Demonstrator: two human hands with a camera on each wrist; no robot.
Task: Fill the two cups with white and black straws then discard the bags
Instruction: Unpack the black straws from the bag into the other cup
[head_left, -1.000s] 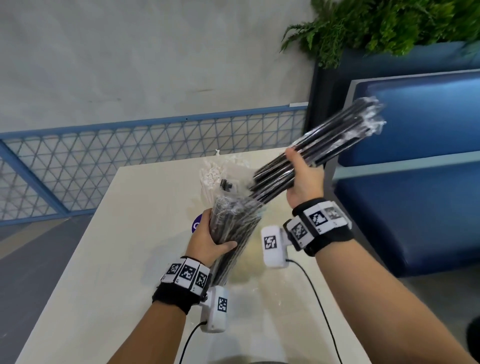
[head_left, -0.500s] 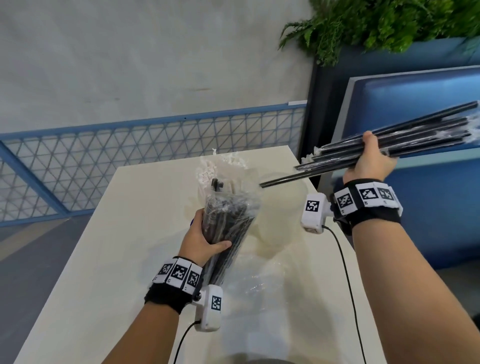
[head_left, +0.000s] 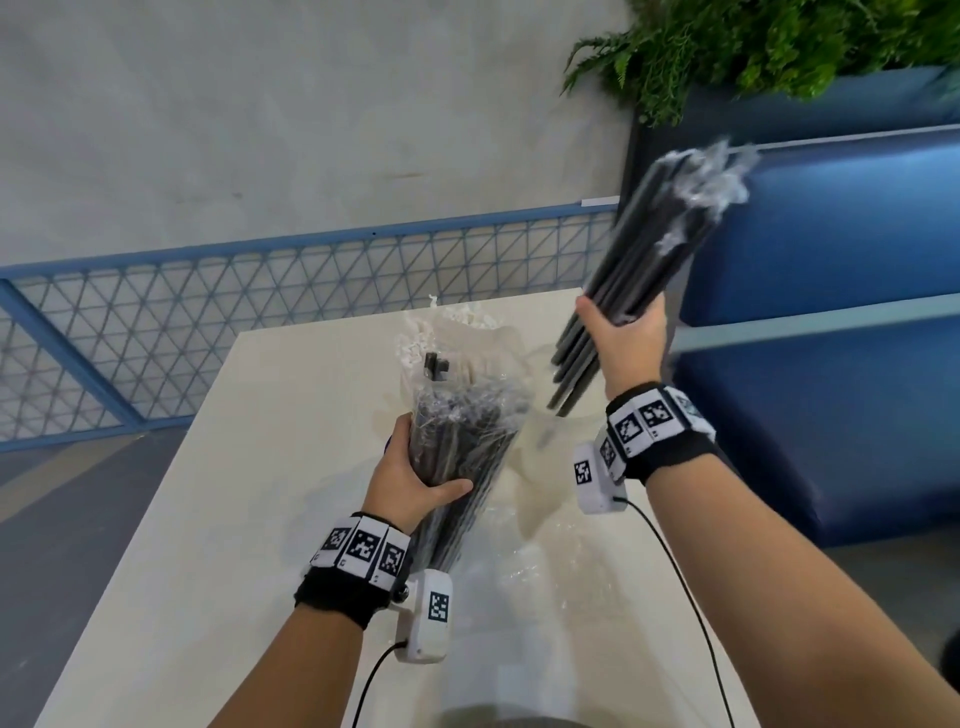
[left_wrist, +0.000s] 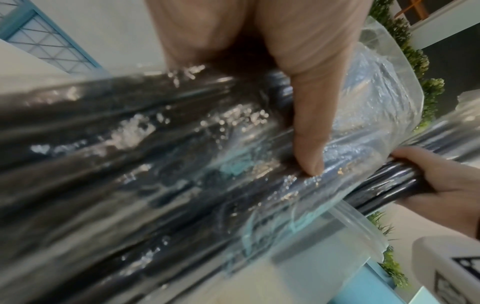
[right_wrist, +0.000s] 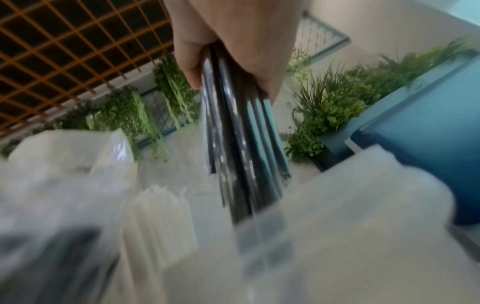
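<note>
The bunch of black straws (head_left: 644, 270) is up in the air above the right side of the table (head_left: 218, 467), tilted so its lower ends point down toward the table and its upper ends, where bits of clear wrap cling, lean toward the blue bench (head_left: 831, 364). The right hand (head_left: 626, 338) grips this bunch low on its length, fingers and thumb curled tight around it; in the right wrist view the straws run out between thumb and fingers toward a blurred clear cup (right_wrist: 337, 216).

The left hand (head_left: 410, 478) grips the clear plastic bag (head_left: 462, 441) that holds more black straws, fingers wrapped round the back and the thumb (left_wrist: 309, 131) pressed across the front. The bag stands nearly upright above the table, its open top crumpled and one straw end poking out.

Behind the bag, white straws (head_left: 415, 348) stand bunched on the table; whether they sit in a cup cannot be told from the head view. More crumpled clear plastic (head_left: 540, 571) lies on the table near the person. A fern-like plant (head_left: 753, 41) sits in a planter above the bench, and a blue mesh railing (head_left: 260, 301) runs behind the table.
</note>
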